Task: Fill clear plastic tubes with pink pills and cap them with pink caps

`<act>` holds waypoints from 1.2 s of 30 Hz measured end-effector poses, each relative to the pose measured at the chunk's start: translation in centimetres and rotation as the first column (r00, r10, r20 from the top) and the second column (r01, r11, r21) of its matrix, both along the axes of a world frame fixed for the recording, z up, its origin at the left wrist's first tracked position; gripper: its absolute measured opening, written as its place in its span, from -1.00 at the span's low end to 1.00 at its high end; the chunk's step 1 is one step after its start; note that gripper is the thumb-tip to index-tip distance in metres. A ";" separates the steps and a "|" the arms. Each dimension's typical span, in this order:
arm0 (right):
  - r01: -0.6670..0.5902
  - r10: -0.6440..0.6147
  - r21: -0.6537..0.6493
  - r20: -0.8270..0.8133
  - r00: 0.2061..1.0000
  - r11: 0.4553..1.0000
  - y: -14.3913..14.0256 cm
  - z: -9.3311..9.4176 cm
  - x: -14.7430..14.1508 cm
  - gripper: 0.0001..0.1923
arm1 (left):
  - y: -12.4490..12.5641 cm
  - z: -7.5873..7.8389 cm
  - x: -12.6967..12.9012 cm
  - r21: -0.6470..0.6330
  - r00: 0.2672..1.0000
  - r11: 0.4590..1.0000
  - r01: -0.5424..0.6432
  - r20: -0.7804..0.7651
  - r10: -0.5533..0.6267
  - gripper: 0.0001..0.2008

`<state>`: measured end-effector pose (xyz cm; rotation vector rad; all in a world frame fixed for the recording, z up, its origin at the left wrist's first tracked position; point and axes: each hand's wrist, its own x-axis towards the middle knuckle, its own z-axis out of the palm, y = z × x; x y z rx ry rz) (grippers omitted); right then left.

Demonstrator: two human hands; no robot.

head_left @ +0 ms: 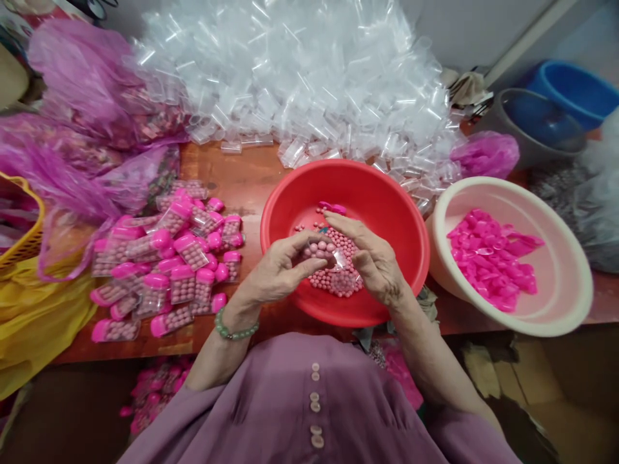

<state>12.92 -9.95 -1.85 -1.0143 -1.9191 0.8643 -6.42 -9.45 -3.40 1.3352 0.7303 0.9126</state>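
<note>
My left hand [280, 267] and my right hand [370, 258] meet over a red basin [396, 200] that holds pink round candies [333, 280]. Between the fingertips of both hands sits a small clear plastic tube [341, 260], and some candies rest in my left fingers. To the left lies a pile of filled tubes with pink caps [169, 270]. A cream basin [570, 290] at the right holds loose pink caps [488, 254].
A big heap of empty clear tubes [309, 77] fills the back of the wooden table [242, 177]. Pink plastic bags [82, 116] lie at the left, with a yellow basket [24, 238]. Blue and grey tubs [556, 109] stand at the far right. More filled tubes [155, 393] lie below the table.
</note>
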 end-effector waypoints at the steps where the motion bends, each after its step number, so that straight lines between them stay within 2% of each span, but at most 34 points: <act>1: -0.015 0.015 -0.019 0.002 1.000 1.000 -0.1 0.1 -0.1 -0.37 | 0.1 0.2 0.0 0.003 1.000 1.000 -0.005 0.003 0.005 -0.78; 4: -0.033 0.033 -0.060 -0.006 0.999 0.998 -0.2 0.1 -0.2 -0.31 | 0.1 0.5 -0.3 0.031 1.000 0.999 0.011 -0.019 -0.011 -0.81; 9: -0.075 0.073 -0.057 -0.030 0.997 0.996 -0.2 -0.3 -0.3 -0.34 | 0.2 0.6 -0.4 0.036 1.000 0.999 -0.019 0.012 0.019 -0.86; 13: -0.027 0.026 -0.031 -0.026 0.999 0.999 -0.1 -0.6 -0.2 -0.39 | 0.3 0.3 -0.1 -0.009 0.999 1.000 -0.006 0.048 0.006 -0.82; 18: -0.019 0.014 0.073 0.075 0.997 0.997 0.1 -0.5 -0.1 -0.57 | 0.1 -0.2 0.2 -0.039 0.997 0.997 0.062 0.039 -0.060 -0.78; 23: -0.018 -0.005 0.220 0.103 0.995 0.975 0.4 -0.3 -0.3 -0.59 | 0.1 -0.7 0.1 -0.126 0.986 0.986 0.108 0.138 -0.091 -0.63; 26: -0.015 -0.008 0.259 0.085 0.996 0.966 0.6 -0.4 -0.5 -0.61 | 0.4 -1.0 0.0 -0.197 0.973 0.968 0.155 0.197 -0.116 -0.64; 30: -0.011 -0.017 0.282 0.099 0.995 0.959 0.9 -0.4 -0.8 -0.72 | 0.7 -1.1 0.2 -0.228 0.965 0.953 0.199 0.214 -0.150 -0.64; 36: -0.007 -0.021 0.236 0.119 0.993 0.972 1.0 -0.2 -1.1 -0.74 | 0.9 -1.1 0.6 -0.249 0.956 0.940 0.231 0.237 -0.172 -0.57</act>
